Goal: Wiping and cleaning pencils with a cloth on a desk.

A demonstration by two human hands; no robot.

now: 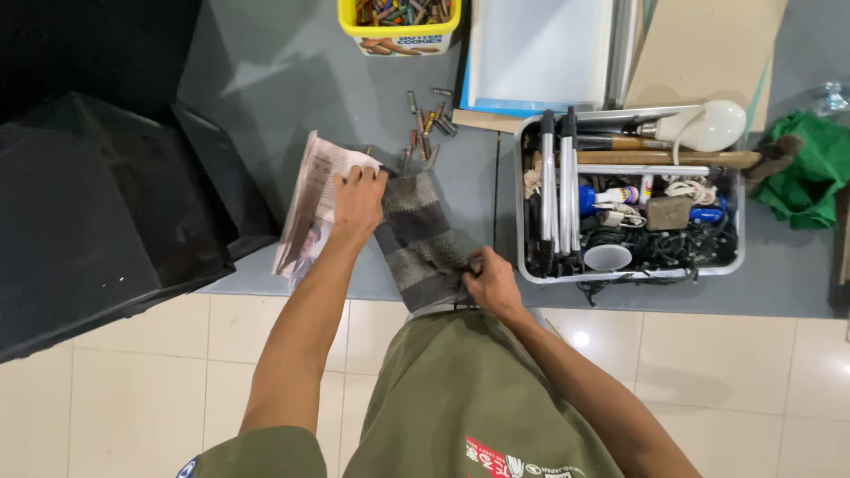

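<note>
Gripping a grey striped cloth (423, 237) at the desk's (266, 97) near edge, we've got our left hand (358, 202) clamped on its far end, beside a newspaper (310, 208), and our right hand (490, 281) pinching its near corner, close to the tool tray (740, 232).

- We see a grey table (266, 80) filling the upper part of the view, its near edge running across the middle.
- Floor (133, 381) below it is pale cream tile with thin grout lines; a small bright light glare (581, 338) sits on one tile.
- Black angular casing (97, 204) covers the left side, overlapping the table's left end and the floor.
- Top left corner is dark; we can't tell what's there.
- Lighting is even, shadows soft. A brighter patch falls on the table near the top.
- No walls or windows show.
</note>
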